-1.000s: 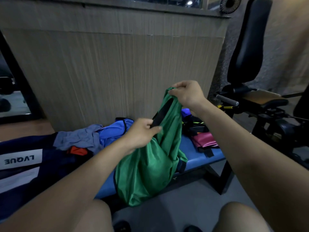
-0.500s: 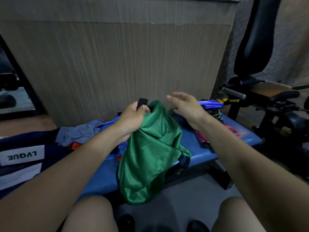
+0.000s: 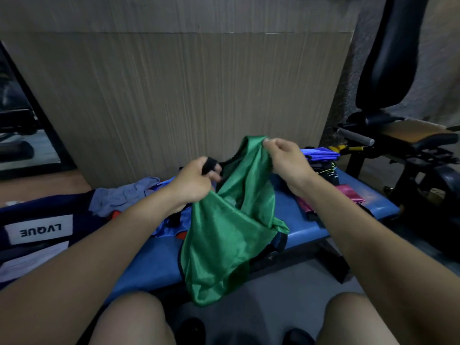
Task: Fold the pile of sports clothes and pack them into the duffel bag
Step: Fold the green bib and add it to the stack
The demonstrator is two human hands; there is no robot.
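You hold the green shirt (image 3: 231,235) up over the bench (image 3: 303,215): left hand (image 3: 196,181) grips its black trim, right hand (image 3: 283,158) pinches the top edge, so it hangs free for folding; the bag (image 3: 37,227) waits left

Views: one, the head camera; no second view shares the scene.
Position: worn on the seated person's head, above the knees at 6 o'clock.
Facing: forward and down, toward the blue bench (image 3: 311,220) and the panelled wall (image 3: 174,95) at 12 o'clock.
Nearness: close; forearms fill the lower corners.
Lens: wide-angle, edges bowed.
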